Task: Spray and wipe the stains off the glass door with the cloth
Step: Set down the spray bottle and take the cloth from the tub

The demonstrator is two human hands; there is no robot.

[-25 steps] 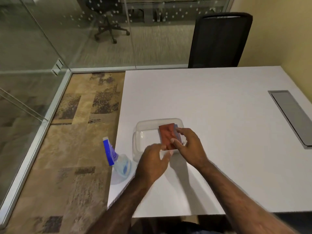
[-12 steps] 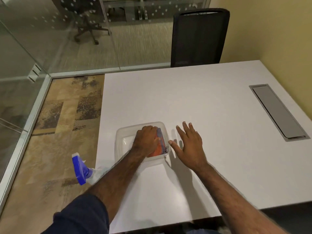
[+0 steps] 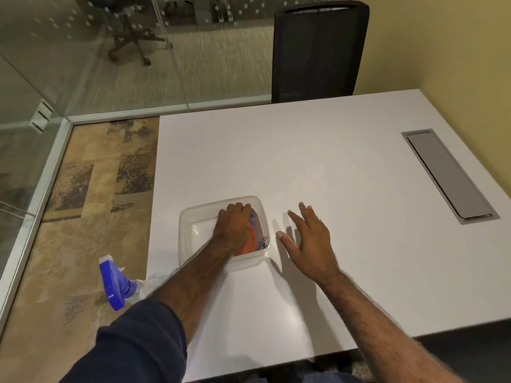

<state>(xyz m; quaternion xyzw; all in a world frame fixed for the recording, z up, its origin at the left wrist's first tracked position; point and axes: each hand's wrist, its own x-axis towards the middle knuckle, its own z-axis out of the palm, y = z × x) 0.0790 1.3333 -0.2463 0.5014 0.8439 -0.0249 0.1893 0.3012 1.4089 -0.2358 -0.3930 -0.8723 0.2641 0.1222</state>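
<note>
Left hand (image 3: 233, 226) stays on cloth (image 3: 244, 244) in tub (image 3: 188, 230); right hand (image 3: 309, 241) spread.

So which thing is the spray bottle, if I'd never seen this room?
Start at the white table and go to its near left corner. The spray bottle stands there, beside the person's left forearm. Its bright blue trigger head sets it apart from the clear plastic tub nearby.

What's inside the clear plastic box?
An orange cloth with something purplish beside it lies in the clear plastic box. The left hand covers most of it, so the rest is hidden.
</note>
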